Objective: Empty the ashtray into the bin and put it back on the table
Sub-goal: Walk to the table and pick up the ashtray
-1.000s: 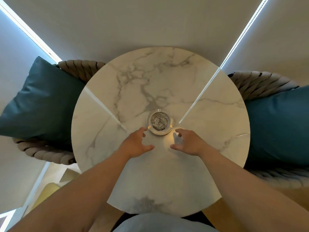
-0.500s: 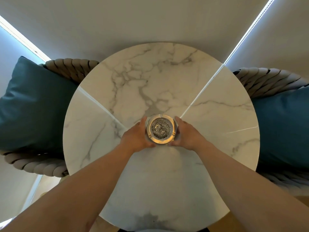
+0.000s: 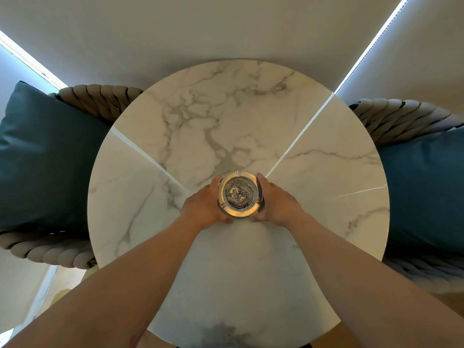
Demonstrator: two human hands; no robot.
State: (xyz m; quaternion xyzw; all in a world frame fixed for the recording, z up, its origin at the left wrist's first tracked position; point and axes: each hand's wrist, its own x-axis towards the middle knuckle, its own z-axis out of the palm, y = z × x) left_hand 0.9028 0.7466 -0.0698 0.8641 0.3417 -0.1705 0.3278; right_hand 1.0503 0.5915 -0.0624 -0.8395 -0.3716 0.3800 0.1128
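Note:
A round glass ashtray [image 3: 232, 211] with grey ash in its bowl sits near the middle of the round white marble table [image 3: 238, 121]. My left hand [image 3: 204, 205] is wrapped around the ashtray's left side. My right hand [image 3: 278, 203] grips its right side, fingers curled along the rim. I cannot tell whether the ashtray rests on the marble or is just off it. No bin is in view.
A woven rope chair [image 3: 100, 99] with a teal cushion [image 3: 45, 156] stands left of the table. A second woven chair [image 3: 401, 119] with a teal cushion [image 3: 426, 187] stands on the right. Pale window blinds fill the background.
Both hands moved forward from the near side of the ashtray and closed on its two sides. The camera view shifted slightly closer.

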